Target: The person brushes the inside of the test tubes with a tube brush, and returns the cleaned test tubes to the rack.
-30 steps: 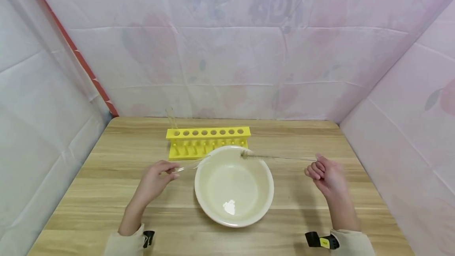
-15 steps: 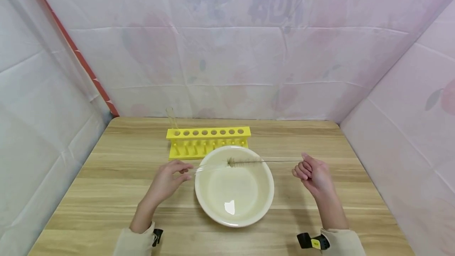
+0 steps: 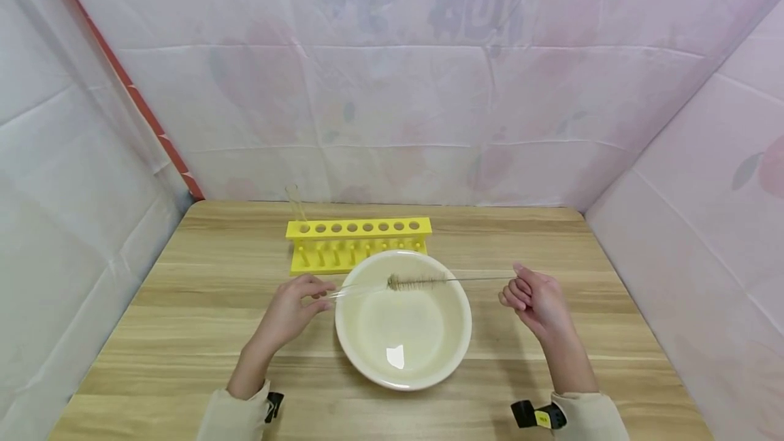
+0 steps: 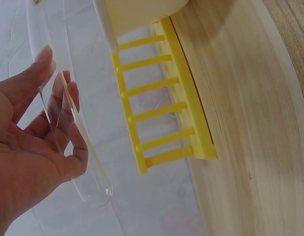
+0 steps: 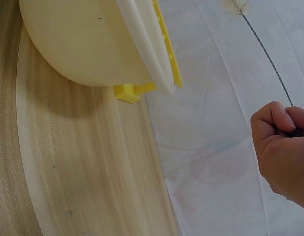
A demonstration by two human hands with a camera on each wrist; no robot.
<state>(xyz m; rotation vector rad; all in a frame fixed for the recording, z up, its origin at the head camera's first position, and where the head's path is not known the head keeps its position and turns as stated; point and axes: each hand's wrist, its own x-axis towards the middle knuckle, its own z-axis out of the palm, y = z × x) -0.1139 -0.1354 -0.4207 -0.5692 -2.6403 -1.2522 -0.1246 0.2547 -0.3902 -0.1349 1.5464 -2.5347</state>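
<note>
A clear glass test tube [image 3: 361,289] lies nearly level between the thumb and fingers of my left hand [image 3: 292,306]. Its rounded end [image 4: 95,194] shows past the fingers in the left wrist view, while the mouth points right over the cream basin [image 3: 402,382]. My right hand [image 3: 542,301] grips the twisted wire handle of a test tube brush [image 3: 419,282], fingers curled. The bristles hang above the basin, their tip at the tube's mouth; I cannot tell whether it is inside. Liquid appears to lie in the basin, with a bright reflection.
Behind the basin stands a yellow test tube rack [image 3: 361,229], partly hidden by the basin's rim. Another glass tube [image 3: 295,201] leans in its leftmost hole. Pale printed cloth [image 3: 392,101] walls the wooden table [image 3: 508,237] at the back and sides.
My left hand has moved right, bringing the test tube over the basin. My right hand has moved left with the brush, so bristles and tube mouth now meet.
</note>
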